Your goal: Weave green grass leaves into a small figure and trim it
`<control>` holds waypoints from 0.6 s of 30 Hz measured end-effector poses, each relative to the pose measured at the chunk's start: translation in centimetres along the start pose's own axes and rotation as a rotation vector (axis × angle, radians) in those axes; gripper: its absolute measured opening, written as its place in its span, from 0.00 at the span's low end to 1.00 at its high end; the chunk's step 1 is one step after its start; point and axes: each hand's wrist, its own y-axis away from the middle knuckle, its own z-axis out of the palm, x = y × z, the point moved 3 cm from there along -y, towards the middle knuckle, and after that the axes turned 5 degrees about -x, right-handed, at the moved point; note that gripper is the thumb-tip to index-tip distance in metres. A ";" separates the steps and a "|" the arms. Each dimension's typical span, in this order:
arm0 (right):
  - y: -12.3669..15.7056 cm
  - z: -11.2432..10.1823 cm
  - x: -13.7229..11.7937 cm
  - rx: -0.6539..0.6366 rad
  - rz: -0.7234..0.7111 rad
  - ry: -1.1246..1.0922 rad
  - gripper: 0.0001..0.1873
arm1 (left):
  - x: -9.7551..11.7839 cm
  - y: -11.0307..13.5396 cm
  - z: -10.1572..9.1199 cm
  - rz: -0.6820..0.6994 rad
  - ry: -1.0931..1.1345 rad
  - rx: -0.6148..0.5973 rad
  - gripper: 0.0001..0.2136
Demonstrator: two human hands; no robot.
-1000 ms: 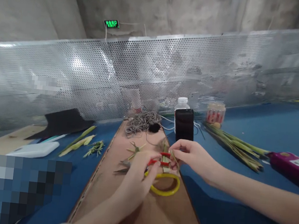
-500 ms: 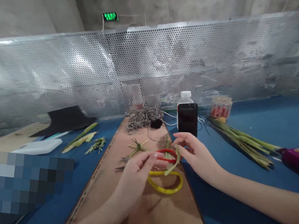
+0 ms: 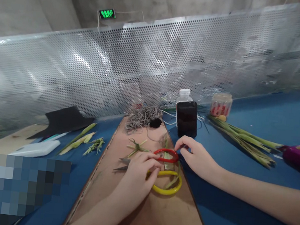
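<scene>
A pair of scissors [image 3: 167, 192] with one red and one yellow handle lies on the brown cardboard [image 3: 139, 211], its dark blades pointing left. My left hand [image 3: 141, 170] is over the scissors where blades and handles meet, fingers closed on them. Beside the right end of the red handle is my right hand [image 3: 197, 155], thumb and forefinger pinched together; whatever is between those fingertips is hidden. A pale green leaf strip [image 3: 174, 181] shows inside the yellow handle loop. Just beyond my left hand, a knotted green leaf piece [image 3: 137, 147] rests on the cardboard.
Grey cord [image 3: 144, 119] is heaped at the cardboard's far end. A phone [image 3: 186, 119] leans against a white-capped bottle [image 3: 184, 94]. Long green leaves [image 3: 243, 138], a clear jar [image 3: 221, 105] and a purple bottle [image 3: 299, 157] are at right. Leaf scraps [image 3: 78, 142] lie left on the blue surface.
The leaf strip held up near my right hand has been let go and now lies by the yellow handle. My left hand has lowered and closed over the scissors.
</scene>
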 end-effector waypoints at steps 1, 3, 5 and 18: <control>0.1 0.0 -0.3 0.014 -0.045 0.016 0.10 | -0.1 -0.1 0.0 -0.020 0.003 -0.004 0.08; 0.3 0.3 -1.0 -0.016 -0.166 0.083 0.07 | -0.3 -0.2 0.0 -0.048 0.018 -0.014 0.07; 0.7 0.8 -1.6 -0.082 -0.312 0.195 0.04 | -0.5 -0.2 -0.1 -0.066 0.031 -0.011 0.06; 0.6 1.2 -0.6 -0.280 -0.570 0.521 0.11 | 0.0 0.1 -0.2 -0.039 0.010 -0.037 0.05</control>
